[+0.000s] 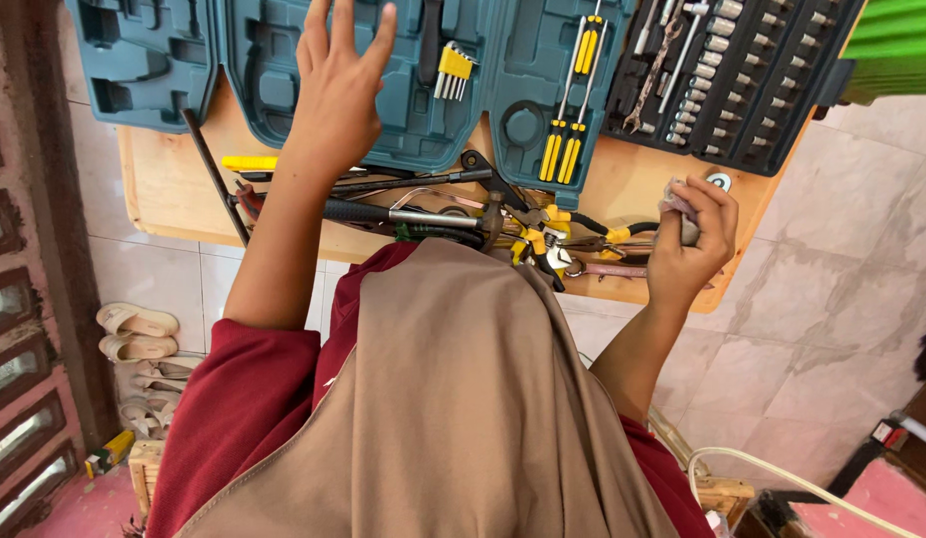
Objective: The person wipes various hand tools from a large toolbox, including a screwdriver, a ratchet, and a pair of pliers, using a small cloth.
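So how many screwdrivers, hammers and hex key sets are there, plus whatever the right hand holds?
Yellow-handled screwdrivers in the teal case: 4
Hammer: 1
Hex key set: 1
Small grey item in the right hand: 1
Total: 7

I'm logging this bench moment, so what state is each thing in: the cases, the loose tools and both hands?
Teal tool case: open, lying flat.
Socket tray: open, sockets seated in rows.
Hex keys: seated in case.
Yellow-handled screwdrivers: seated in case.
Hammer: loose in the tool pile.
Left hand: open, fingers spread over case.
Right hand: closed on small grey object.
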